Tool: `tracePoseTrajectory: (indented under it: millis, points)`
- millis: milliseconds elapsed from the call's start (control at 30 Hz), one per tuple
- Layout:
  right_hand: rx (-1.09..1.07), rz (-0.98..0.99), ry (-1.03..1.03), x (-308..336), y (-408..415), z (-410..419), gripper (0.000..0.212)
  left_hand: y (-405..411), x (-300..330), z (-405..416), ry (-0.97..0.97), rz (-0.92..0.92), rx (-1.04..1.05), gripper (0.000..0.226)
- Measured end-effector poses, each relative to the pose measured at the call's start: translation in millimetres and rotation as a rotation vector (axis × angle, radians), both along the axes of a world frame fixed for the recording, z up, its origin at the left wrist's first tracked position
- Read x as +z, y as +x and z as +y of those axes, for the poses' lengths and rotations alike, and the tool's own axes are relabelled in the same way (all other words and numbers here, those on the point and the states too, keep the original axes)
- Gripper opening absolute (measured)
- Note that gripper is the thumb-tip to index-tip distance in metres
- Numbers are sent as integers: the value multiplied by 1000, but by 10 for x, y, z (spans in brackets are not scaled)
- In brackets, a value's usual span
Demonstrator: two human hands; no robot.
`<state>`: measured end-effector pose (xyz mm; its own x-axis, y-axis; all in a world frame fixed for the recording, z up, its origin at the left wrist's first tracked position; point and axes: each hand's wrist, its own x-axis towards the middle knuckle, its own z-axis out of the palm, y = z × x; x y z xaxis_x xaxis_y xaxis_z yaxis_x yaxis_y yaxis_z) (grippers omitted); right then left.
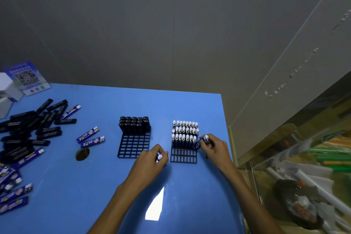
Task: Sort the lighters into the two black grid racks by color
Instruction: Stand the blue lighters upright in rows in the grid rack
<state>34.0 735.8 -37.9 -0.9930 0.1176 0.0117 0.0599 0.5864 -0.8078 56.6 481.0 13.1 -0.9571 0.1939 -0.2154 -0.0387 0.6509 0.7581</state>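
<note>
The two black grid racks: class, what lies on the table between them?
In the head view, only bare blue table separates the left rack from the right rack; nearer the camera, the left hand reaches into that gap.

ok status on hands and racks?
Right hand pinching blue lighter at right rack. Left hand holding another. Left rack part-filled, black. Nothing blocking.

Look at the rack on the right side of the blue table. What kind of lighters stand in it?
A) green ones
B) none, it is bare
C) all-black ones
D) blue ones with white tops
D: the right rack holds rows of blue lighters with white tops, and the right hand holds another such lighter at its edge; the all-black lighters stand in the left rack.
</note>
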Motion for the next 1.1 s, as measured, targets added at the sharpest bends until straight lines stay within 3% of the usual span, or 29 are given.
tracePoseTrajectory:
  millis: [333,533,1100]
  points:
    - [53,-20,110,-82,-116,-11,14,-70,-44,-37,-12,-1,0,21]
    - [91,-69,-23,-21,-110,-18,30,-84,-53,-31,-28,5,-8,22]
    - [139,97,110,-101,-62,-19,23,-57,-50,-42,-17,11,-12,21]
